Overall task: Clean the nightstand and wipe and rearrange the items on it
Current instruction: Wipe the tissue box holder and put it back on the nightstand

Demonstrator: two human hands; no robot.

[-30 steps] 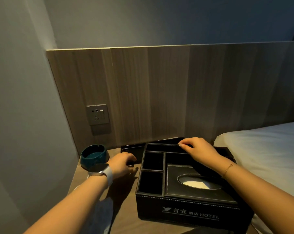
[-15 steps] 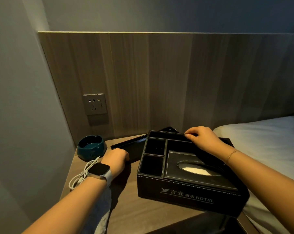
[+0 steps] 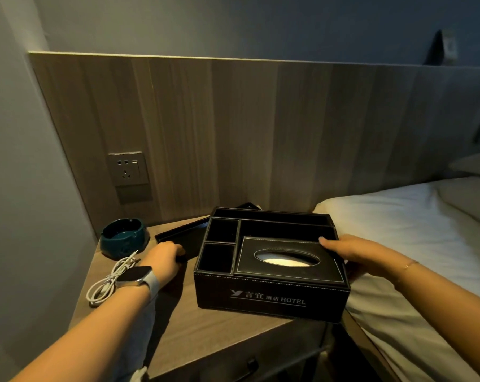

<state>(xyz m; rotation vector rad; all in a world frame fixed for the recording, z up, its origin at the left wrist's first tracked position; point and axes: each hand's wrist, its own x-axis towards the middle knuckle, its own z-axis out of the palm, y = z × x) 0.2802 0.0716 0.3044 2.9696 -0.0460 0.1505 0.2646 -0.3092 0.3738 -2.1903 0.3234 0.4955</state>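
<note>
A black leather tissue box organiser (image 3: 272, 296) marked HOTEL sits on the wooden nightstand (image 3: 205, 329), its right end past the top's edge toward the bed. My right hand (image 3: 352, 250) holds its right side, thumb on the top rim, fingers hidden behind the side. A flat black tray (image 3: 178, 234) lies behind and left of it. My left hand (image 3: 164, 257), with a watch on the wrist, curls its fingers over the tray's front edge. A teal ashtray (image 3: 123, 238) stands at the back left. A coiled white cable (image 3: 106, 285) lies in front of it.
A wood panel with a wall socket (image 3: 128, 169) backs the nightstand, and a grey wall closes the left side. The bed with a white sheet (image 3: 415, 244) adjoins on the right. A pale cloth (image 3: 142, 323) shows under my left forearm. A drawer handle (image 3: 250, 365) is below the top.
My right hand has moved from the organiser's back rim to its right side, and the organiser has turned squarer to me. My left hand stays at the tray edge.
</note>
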